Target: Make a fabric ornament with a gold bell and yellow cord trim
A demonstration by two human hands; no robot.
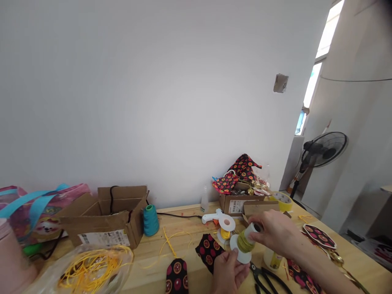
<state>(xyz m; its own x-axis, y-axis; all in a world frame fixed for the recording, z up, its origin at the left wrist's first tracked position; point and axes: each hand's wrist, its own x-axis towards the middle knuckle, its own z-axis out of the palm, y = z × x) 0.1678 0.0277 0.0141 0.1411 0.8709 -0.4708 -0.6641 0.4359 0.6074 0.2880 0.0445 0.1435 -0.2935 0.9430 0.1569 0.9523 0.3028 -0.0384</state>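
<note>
Between my two hands is a spool of olive-green cord, tilted above the table. My left hand pinches the white flange at its lower end. At the upper end, the fingers of my right hand close round the white core. Just behind stands a white spool of yellow thread. Below my hands lie black-handled scissors, partly cut off by the frame. A dark patterned fabric piece rests beside my left hand, and a small bottle with a yellow label stands under my right wrist.
A plastic bag of yellow cord, an open cardboard box and a teal thread cone are on the left. A white glue gun, a box of fabric pieces and yellow tape stand along the back.
</note>
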